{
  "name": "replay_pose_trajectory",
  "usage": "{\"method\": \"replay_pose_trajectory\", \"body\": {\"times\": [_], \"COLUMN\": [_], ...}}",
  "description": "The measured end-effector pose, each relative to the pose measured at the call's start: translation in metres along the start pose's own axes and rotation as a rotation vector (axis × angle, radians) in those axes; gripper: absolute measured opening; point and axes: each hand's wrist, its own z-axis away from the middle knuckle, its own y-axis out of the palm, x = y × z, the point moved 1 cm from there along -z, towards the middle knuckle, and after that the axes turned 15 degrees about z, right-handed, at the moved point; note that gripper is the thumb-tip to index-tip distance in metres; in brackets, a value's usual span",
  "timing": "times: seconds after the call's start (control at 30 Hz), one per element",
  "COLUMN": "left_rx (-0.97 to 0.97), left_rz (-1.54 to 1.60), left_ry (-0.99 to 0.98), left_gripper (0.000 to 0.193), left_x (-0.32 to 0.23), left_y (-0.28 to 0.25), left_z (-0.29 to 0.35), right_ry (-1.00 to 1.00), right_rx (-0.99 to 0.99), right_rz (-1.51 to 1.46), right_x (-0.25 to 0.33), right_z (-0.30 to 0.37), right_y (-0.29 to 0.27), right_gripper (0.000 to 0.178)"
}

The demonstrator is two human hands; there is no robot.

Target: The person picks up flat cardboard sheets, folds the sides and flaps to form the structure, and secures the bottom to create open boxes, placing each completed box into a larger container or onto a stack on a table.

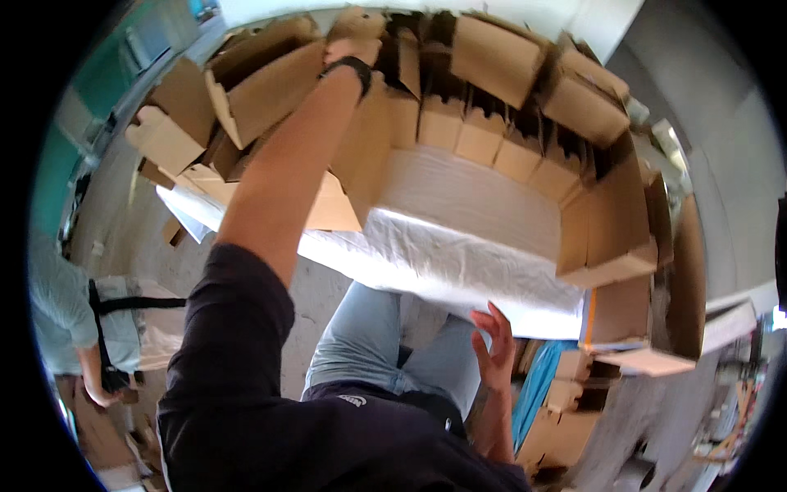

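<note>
My left arm stretches far across a white-covered table [475,193] to the row of cardboard boxes at its back. There my left hand [352,51], with a black band at the wrist, is at a brown cardboard piece [357,22]. Its fingers are blurred and partly hidden, so its grip does not show. Beside that arm stands a tall cardboard box side [362,143]. Over the near edge of the table, in front of my legs, my right hand [495,348] is raised with fingers apart and holds nothing.
Open cardboard boxes ring the table, including a box [266,82] at left and a box [611,221] at right. More cardboard [561,430] and blue plastic [537,389] are low at right. Another person [74,320] stands at far left.
</note>
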Motion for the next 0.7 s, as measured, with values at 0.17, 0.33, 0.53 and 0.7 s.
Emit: {"method": "replay_pose_trajectory", "body": {"times": [0.17,0.33,0.53,0.7], "left_rx": [0.435,0.348,0.914,0.798], "left_rz": [0.923,1.013,0.211,-0.162], "left_ry": [0.188,0.150,0.392,0.593], "left_gripper": [0.030,0.067,0.061,0.069], "left_x": [0.090,-0.100,0.017,0.086], "left_y": [-0.025,-0.024,0.049,0.078], "left_z": [-0.009,0.197,0.330,0.380], "right_ry": [-0.014,0.098,0.210,0.658], "right_rx": [0.083,-0.026,-0.116,-0.236], "right_rz": [0.098,0.211,0.173,0.221], "right_x": [0.022,0.020,0.005,-0.112], "right_z": [0.003,0.016,0.048,0.141], "right_y": [0.007,0.006,-0.006,-0.010], "right_gripper": [0.038,0.020,0.014,0.011]}}
